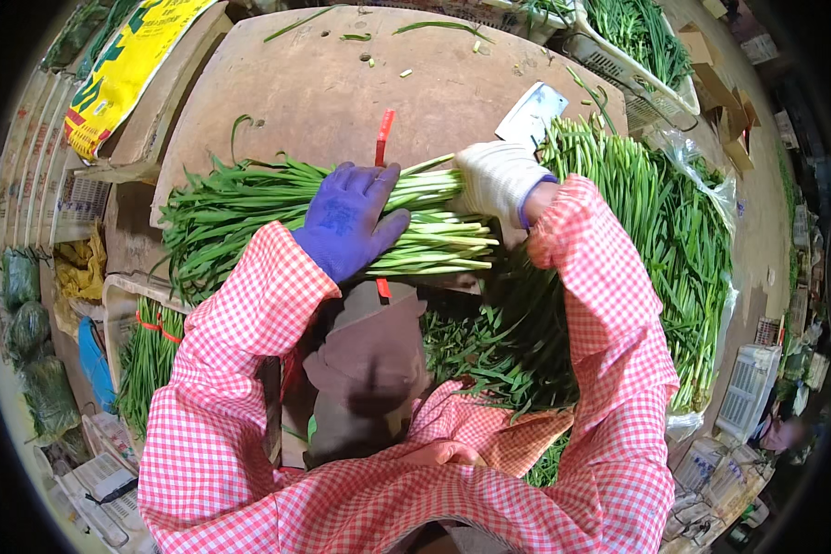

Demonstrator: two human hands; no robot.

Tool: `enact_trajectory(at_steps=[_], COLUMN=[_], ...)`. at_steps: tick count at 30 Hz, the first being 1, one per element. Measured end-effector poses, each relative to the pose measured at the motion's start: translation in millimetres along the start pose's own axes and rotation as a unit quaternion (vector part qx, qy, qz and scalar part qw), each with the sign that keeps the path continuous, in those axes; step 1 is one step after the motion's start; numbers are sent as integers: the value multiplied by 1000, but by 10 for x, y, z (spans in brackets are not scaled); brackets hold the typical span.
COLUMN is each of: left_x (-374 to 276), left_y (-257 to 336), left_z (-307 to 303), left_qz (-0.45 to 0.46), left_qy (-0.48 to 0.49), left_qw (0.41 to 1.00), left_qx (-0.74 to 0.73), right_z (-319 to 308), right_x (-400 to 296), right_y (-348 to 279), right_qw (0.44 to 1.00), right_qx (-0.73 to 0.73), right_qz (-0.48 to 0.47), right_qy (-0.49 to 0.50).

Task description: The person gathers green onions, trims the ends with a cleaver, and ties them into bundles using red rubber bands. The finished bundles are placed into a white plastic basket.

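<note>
A bundle of garlic chives lies crosswise on the wooden board, its leafy ends to the left and pale cut stems to the right. My left hand, in a purple glove, rests over the stems with the thumb spread. Beneath the bundle runs a red tie strip, one end out beyond it and the other at the near edge. My right hand, in a white knit glove, is at the stem ends; its fingers are mostly hidden. Behind it lies a cleaver blade. A large pile of chives is on the right.
A plastic crate of greens stands at the back right. At the lower left, another crate holds a tied bunch. A yellow printed sack lies at the upper left. Loose leaves fill the space below the board.
</note>
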State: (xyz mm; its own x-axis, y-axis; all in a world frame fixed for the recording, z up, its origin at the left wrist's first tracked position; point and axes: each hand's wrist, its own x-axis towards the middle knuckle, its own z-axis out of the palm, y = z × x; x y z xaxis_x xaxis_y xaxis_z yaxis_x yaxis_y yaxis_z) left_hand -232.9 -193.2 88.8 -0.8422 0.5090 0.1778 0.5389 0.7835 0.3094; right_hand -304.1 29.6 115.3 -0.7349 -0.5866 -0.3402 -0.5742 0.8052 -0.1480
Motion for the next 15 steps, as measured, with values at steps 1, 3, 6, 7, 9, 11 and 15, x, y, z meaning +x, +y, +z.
enact_trajectory(at_steps=[1, 3, 6, 7, 9, 11, 15], left_x=[14, 23, 49, 52, 60, 69, 82], left_y=[-11, -20, -4, -5, -5, 5, -25], left_z=[29, 47, 39, 35, 24, 5, -23], left_qz=[1, 0, 11, 13, 17, 17, 16], left_qy=[5, 9, 14, 11, 5, -5, -18], left_qw=[1000, 1000, 1000, 1000, 1000, 1000, 1000], left_qx=[9, 14, 10, 9, 7, 9, 9], right_z=[0, -15, 310, 349, 462, 466, 528], right_x=[-87, -285, -508, -565, -578, -570, -532], right_y=[120, 251, 617, 620, 550, 464, 336], right_qw=[1000, 996, 992, 990, 985, 989, 991], right_qx=[-7, -7, -67, -69, -60, -4, -5], right_qz=[22, 90, 56, 15, -3, 3, 16], right_qy=[5, 12, 90, 125, 161, 146, 131])
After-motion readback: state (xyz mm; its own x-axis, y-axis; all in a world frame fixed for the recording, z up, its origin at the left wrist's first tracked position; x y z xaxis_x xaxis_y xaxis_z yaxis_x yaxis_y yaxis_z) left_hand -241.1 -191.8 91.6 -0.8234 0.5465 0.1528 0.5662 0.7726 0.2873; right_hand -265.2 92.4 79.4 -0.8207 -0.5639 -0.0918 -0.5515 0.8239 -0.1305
